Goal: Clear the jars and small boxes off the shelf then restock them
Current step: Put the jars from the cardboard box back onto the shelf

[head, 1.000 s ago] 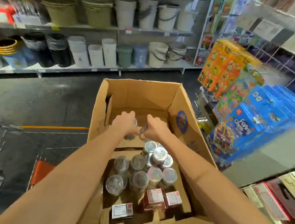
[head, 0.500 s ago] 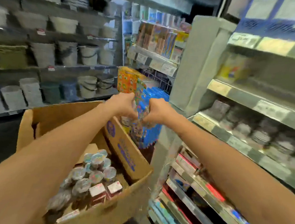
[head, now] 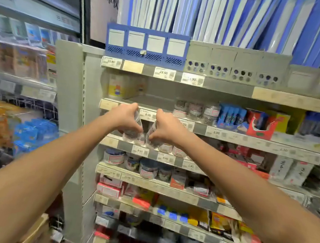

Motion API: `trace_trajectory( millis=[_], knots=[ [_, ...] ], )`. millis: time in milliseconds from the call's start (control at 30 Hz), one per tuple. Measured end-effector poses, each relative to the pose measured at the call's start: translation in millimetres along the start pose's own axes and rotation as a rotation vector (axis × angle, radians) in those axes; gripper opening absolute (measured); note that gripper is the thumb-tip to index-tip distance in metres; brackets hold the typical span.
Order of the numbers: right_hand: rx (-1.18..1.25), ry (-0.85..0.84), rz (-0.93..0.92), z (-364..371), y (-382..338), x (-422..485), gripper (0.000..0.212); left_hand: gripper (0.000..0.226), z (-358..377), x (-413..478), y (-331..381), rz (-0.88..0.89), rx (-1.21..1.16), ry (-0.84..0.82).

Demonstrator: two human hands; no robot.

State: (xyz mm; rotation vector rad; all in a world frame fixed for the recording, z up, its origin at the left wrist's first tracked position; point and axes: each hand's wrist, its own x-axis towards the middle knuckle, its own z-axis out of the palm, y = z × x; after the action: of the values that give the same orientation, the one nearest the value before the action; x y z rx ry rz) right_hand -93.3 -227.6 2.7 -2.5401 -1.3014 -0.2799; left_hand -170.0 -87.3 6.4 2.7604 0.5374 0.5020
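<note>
While raised at centre frame before the shelves, clasped tight: clear jars (head: 131, 135) in the left grip (head: 124, 116), more in the right grip (head: 169, 128), both curled round their load. Down in the cardboard box (head: 36, 228) a second ago, now swung up to the rack, so restocking likely begun. Just above, at upper centre, bare shelf (head: 153, 101); shelf jars (head: 194, 108) standing to its right. Box edge at lower left, contents hidden.
</note>
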Motion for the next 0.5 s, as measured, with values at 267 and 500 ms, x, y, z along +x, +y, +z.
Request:
trace_trajectory(
  millis=[267,500],
  knots=[
    [-0.070,0.125,0.267,-33.5,79.8,-3.9,0.039,0.052,25.1,60.2,63.2,0.139,-0.034,0.067],
    [-0.099,0.223,0.339,-45.5,107.5,32.8,0.049,0.062,35.1,116.2,80.5,0.238,-0.019,0.086]
  ],
)
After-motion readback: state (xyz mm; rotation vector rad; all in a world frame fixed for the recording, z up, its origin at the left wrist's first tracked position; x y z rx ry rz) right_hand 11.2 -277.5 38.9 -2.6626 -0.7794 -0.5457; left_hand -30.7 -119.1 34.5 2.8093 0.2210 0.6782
